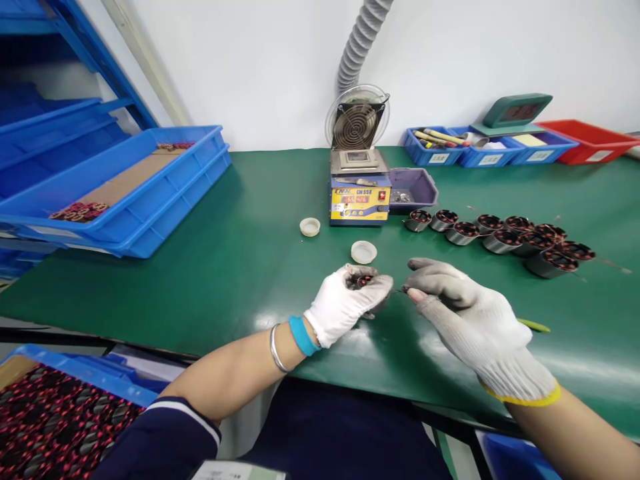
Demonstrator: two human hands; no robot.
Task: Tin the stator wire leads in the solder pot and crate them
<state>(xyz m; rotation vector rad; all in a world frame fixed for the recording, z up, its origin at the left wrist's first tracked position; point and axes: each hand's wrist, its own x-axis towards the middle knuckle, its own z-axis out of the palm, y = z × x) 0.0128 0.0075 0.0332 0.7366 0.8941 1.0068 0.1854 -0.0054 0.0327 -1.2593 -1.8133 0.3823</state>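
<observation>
My left hand (343,300), in a white glove with dark fingertips, is closed around a small copper-wound stator (365,281), which the fingers partly hide. Just to its right, my gloved right hand (470,317) pinches the end of a thin wire lead (399,291) that runs out from the stator. A bare thumb tip shows at that pinch. Beyond my hands on the green bench stand two shallow white cups, a nearer cup (363,252) and a farther cup (310,227). Several finished-looking metal-ringed stators (501,241) stand in a cluster at the right, some with leads sticking out.
A yellow-fronted solder pot (359,200) stands at the back, with a fan (356,127) behind it and a purple tray (425,190) beside it. Blue bins (434,155) and a red bin (593,143) line the wall. Stacked blue trays (165,213) occupy the left; a crate of stators (60,420) sits lower left.
</observation>
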